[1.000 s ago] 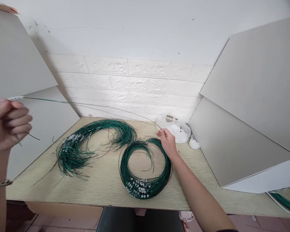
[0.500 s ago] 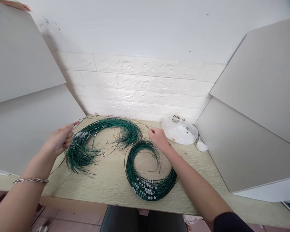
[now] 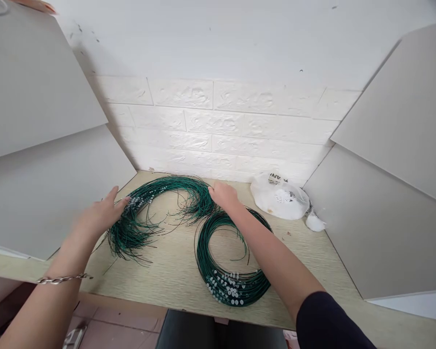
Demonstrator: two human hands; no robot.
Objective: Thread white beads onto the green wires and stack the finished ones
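Note:
A curved bundle of loose dark green wires (image 3: 174,182) with small white tags arches across the back left of the table. My left hand (image 3: 103,213) is at its left end, thumb and fingers apart, slightly blurred. Closed at the bundle's right end is my right hand (image 3: 224,195), its fingertips pinched where a thin wire meets them; its exact grip is partly hidden. Nearer to me lies a round coil of green wires (image 3: 207,264), with white round tags (image 3: 232,290) clustered along its front. My right forearm passes over the coil's right side.
A clear plastic bag (image 3: 281,196) with white pieces lies by the brick-patterned wall, beside a small white bundle (image 3: 315,222). Grey panels stand at the left (image 3: 58,189) and right (image 3: 378,213). The wooden table's (image 3: 160,286) front edge is close to my legs.
My left hand has opened from its closed grip. My right hand has moved left onto the bundle's right end. The thin wire stretched between the hands has come down. The view has shifted slightly.

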